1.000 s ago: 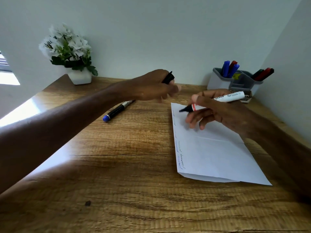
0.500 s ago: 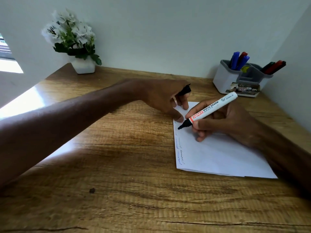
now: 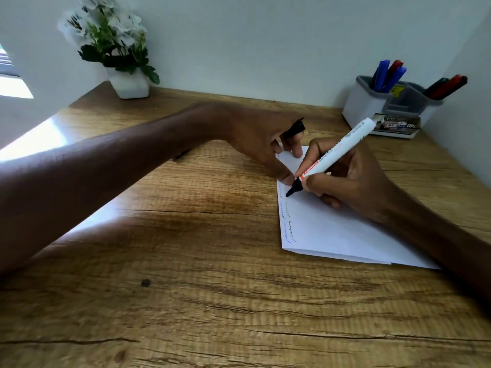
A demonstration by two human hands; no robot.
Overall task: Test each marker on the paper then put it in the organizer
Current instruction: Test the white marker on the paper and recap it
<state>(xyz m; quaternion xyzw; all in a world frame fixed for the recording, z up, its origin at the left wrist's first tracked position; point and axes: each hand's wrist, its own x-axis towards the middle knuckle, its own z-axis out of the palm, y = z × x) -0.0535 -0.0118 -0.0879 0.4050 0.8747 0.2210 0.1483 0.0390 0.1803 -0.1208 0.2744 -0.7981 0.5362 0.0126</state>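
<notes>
right hand point(image 3: 353, 181): white marker point(image 3: 337, 152) is gripped by curled fingers, its black tip set on paper point(image 3: 332, 229) just below them | left hand point(image 3: 255, 134): black cap point(image 3: 296, 128) is pinched, fingertips pressed on the paper's edge beside the tip | organizer point(image 3: 364, 102): well beyond both hands' fingers

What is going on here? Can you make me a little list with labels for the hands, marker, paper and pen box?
Right hand: grips the white marker, black tip down at the paper's left edge.
Left hand: holds a black cap; fingertips press the paper.
Paper: white, on the wooden table, scribbles along its left edge.
Organizer: grey and white, far right; blue, red and dark markers stand inside.
Also there: white flowers in a white pot, far left.
</notes>
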